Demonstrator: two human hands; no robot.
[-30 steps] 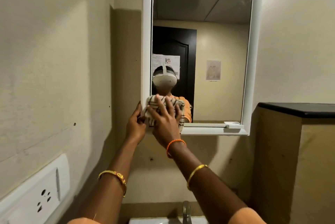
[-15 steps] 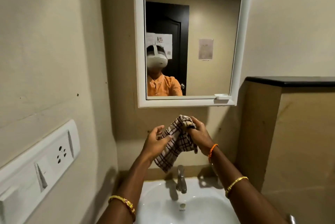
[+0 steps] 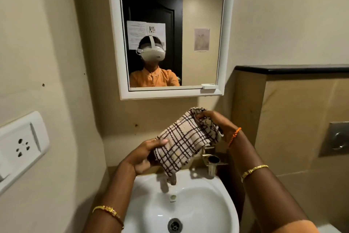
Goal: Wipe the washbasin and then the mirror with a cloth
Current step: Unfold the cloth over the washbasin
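— Where was the cloth [image 3: 186,142]?

— In the air, above the back of the washbasin [image 3: 188,212] and below the mirror [image 3: 170,34]. It touched neither. It was checked, cream with dark lines, and bunched rather than spread flat.

— Which way did it lie?

— Its long axis ran on a slant, from high on the person's right to low on their left. The low corner hung down in front of the tap [image 3: 172,179], so most of the tap was hidden behind it.

— And the hands?

— The right hand [image 3: 213,121] had the upper end, its fingers [image 3: 201,114] curled shut on the gathered fabric. The left hand [image 3: 143,155] was at the lower end, thumb on top and fingers underneath, pinching the cloth between them. So both hands were clamped on it, one at each end.

— Which hand was nearer which surface?

— The left hand sat lower and closer to the basin rim. The right hand was higher and nearer the mirror's bottom frame, though well short of it.

— Anything else close by?

— A metal holder [image 3: 212,164] on the wall just right of the tap, under the right wrist. A socket plate [image 3: 20,146] was well off on the left wall.

— Your guess at the step?

— I'd judge the cloth was being regathered between wipes. Whichever surface came next, the cloth would need carrying there: down for the basin, up for the glass.
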